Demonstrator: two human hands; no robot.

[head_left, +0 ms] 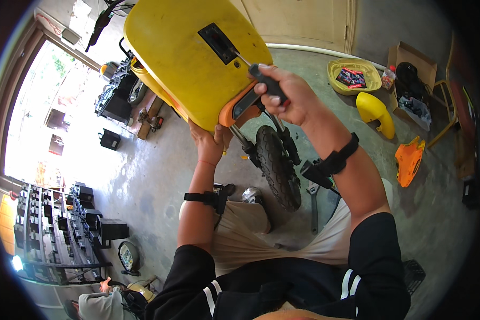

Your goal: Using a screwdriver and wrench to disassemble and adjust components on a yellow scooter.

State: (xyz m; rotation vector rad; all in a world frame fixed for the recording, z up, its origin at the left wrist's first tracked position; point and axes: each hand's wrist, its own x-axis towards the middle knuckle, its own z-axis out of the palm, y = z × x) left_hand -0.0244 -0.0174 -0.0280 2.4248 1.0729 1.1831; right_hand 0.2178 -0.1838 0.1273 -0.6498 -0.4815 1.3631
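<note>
The right hand [285,96] is wrapped in a full fist around the dark handle of a screwdriver [261,77], whose thin metal shaft runs up and to the left from between the fingers [266,88] until its tip meets the black rectangular plate [218,44] set into the yellow front panel [186,58] of a scooter. The handle sits deep in the palm, with only its end showing above the knuckles. The left hand [210,141] is below and to the left, its fingers curled up against the lower edge of the same panel, the thumb lying just beside the orange trim piece [239,106]; it seems to grip the rim from underneath, though the panel hides the fingertips. The panel is a broad, smooth, glossy yellow shell, rounded at its corners and tilted toward the camera, filling the upper middle of the view. Under it the black front tyre [277,165] with its chunky tread stands between the two forearms, flanked by the fork tubes. A wrench [313,205] lies on the grey concrete floor [154,170] just beside the tyre. Well apart to the right lie a yellow mudguard [376,113], an orange plastic part [409,160] and a yellow tray [354,77].
</note>
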